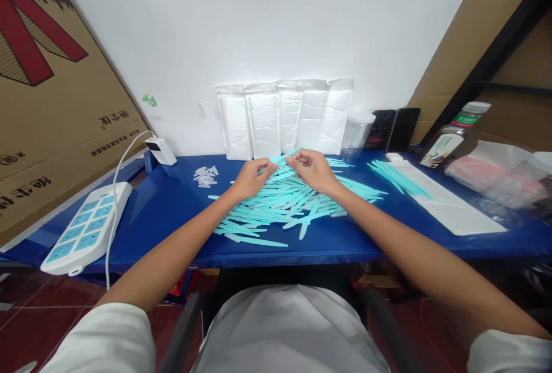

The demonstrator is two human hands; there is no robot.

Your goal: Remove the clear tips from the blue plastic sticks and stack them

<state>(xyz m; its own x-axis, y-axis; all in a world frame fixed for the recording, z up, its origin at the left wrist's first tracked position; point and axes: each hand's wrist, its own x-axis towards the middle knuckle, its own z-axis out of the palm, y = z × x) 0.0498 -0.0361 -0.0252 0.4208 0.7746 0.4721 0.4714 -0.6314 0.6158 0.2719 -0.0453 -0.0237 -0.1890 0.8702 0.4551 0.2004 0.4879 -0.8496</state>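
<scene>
My left hand (252, 179) and my right hand (315, 172) meet over a loose pile of turquoise eyebrow razors (276, 205). Both are closed in a pinch on a slim turquoise eyebrow razor (282, 160), which slants up to the right between them. Part of it is hidden by the fingers. Left of the pile lies a small heap of whitish plastic pieces (206, 176), perhaps blade covers. To the right, a bunch of eyebrow razors (397, 177) lies lined up partly on a flat white padded mailer (452, 200).
Several white padded mailers (265, 123) lean on the wall behind the pile. Nearby stand a clear plastic jar (357, 134), two phones (403, 130) and a bottle (455, 134). A power strip (88, 226) with a white cable lies left, near a white device (161, 150) and a large carton (56, 91).
</scene>
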